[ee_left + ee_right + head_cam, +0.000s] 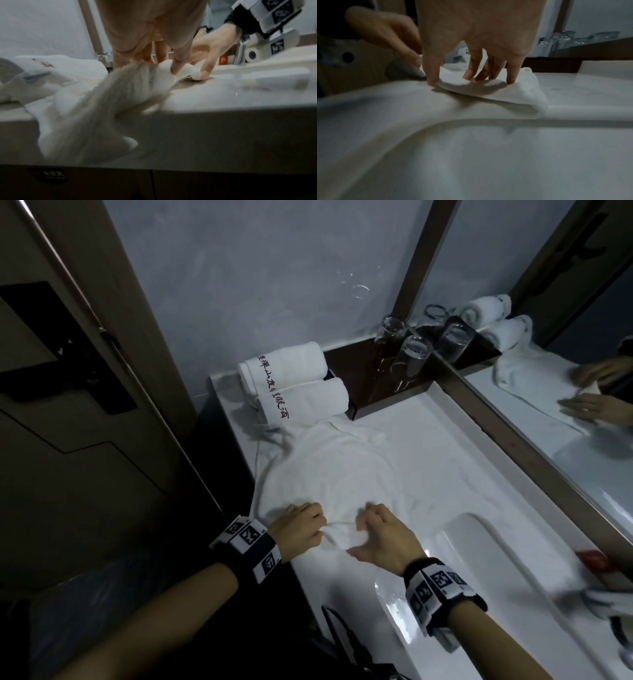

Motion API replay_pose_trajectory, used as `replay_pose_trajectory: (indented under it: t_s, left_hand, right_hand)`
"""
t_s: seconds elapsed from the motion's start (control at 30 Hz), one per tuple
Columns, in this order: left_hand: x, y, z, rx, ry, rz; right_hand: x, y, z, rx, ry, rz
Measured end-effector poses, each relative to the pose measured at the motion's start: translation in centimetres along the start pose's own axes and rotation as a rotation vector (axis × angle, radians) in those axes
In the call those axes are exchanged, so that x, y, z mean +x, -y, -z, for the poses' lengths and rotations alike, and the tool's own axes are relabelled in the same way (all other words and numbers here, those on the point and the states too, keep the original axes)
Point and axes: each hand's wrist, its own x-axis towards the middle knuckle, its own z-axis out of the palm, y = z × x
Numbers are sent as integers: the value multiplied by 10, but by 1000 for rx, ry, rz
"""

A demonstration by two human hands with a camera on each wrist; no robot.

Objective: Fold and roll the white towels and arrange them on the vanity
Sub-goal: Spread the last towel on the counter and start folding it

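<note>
A loose white towel [342,467] lies spread on the white vanity top [428,433], and its left part hangs over the front edge [96,121]. My left hand [317,527] pinches the towel's near edge, which is bunched up [164,67] between the fingers. Close beside it, my right hand [359,537] holds the same edge, thumb in front and fingers on top of a turned-over fold [505,93]. Two rolled white towels with dark lettering [287,364] [305,398] lie side by side at the back left corner.
Upturned glasses [407,350] stand on a dark tray [363,378] at the back, against the mirror [548,422]. The sink basin [479,577] opens just right of my right hand. A red packet [596,559] lies at the far right. A dark door [85,405] stands on the left.
</note>
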Motion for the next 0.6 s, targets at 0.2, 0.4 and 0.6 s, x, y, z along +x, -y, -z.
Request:
replay_pose_trajectory:
  t_s: [0.2, 0.4, 0.6]
  left_hand:
    - [-11, -3, 7, -190, -68, 12]
    - [-14, -15, 7, 34, -46, 137]
    - [-37, 4, 8, 27, 86, 24]
  right_hand:
    - [-4, 15, 21, -105, -1, -90]
    - [-13, 26, 64, 25, 21, -79]
    - [-25, 15, 78, -54, 144, -81]
